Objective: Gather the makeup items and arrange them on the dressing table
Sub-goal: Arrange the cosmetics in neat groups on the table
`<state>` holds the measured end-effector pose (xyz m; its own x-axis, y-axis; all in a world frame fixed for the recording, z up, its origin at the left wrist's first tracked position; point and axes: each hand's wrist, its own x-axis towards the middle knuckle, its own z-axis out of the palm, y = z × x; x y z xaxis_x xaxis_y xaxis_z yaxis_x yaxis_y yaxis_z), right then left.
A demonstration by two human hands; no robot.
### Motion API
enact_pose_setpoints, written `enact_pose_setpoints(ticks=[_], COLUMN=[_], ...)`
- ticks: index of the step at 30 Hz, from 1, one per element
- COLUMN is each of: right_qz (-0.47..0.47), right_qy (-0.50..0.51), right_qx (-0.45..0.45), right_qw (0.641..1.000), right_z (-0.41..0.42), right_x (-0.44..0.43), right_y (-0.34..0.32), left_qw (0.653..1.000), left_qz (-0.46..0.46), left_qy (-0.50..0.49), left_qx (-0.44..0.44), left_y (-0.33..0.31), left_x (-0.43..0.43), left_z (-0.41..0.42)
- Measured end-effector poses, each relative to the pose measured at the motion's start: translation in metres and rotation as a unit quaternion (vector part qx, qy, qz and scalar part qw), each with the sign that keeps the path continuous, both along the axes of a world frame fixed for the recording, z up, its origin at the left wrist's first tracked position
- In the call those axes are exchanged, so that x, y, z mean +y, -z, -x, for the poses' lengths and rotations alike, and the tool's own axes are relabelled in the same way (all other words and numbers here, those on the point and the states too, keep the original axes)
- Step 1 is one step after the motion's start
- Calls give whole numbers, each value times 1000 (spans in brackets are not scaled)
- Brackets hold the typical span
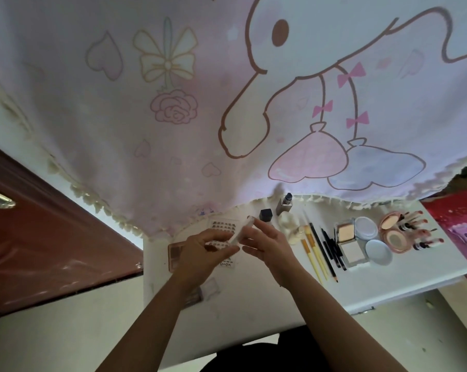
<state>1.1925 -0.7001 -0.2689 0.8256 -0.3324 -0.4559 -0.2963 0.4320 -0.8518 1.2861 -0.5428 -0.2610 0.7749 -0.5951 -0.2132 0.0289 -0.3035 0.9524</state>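
Over the white dressing table (pixel 388 285), my left hand (pixel 203 253) and my right hand (pixel 267 242) both pinch a slim clear tube (pixel 240 232), which is blurred. Under them lies a false-lash card (pixel 224 226). A pink palette (pixel 174 253) lies to the left, partly hidden by my left hand. To the right lie brushes and pencils (pixel 321 251), open powder compacts (pixel 350 242), a round pink compact (pixel 393 232) and several lipsticks (pixel 420 232). A black-capped bottle (pixel 266 214) and a foundation bottle (pixel 284 204) stand at the back.
A pink cartoon curtain (pixel 200 116) hangs behind the table and drapes onto its back edge. A brown door (pixel 39 251) with a handle is at the left. A red patterned cloth (pixel 457 218) is at the right. A small clear box (pixel 211 287) lies near my left forearm.
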Motion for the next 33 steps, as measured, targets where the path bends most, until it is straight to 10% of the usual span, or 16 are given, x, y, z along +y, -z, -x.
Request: enact_pose_setpoints(ticks=[9, 33], right_qz=[-34, -60], right_qy=[-110, -149], right_qx=[26, 42], right_qw=[993, 986], right_z=[5, 1], right_x=[-7, -15], right_y=[-5, -18], left_qw=[970, 967], left_qz=[-90, -87], left_qy=[223, 234], left_qx=[-42, -49], left_y=[-10, -6], left_x=[2, -7], left_z=[-19, -17])
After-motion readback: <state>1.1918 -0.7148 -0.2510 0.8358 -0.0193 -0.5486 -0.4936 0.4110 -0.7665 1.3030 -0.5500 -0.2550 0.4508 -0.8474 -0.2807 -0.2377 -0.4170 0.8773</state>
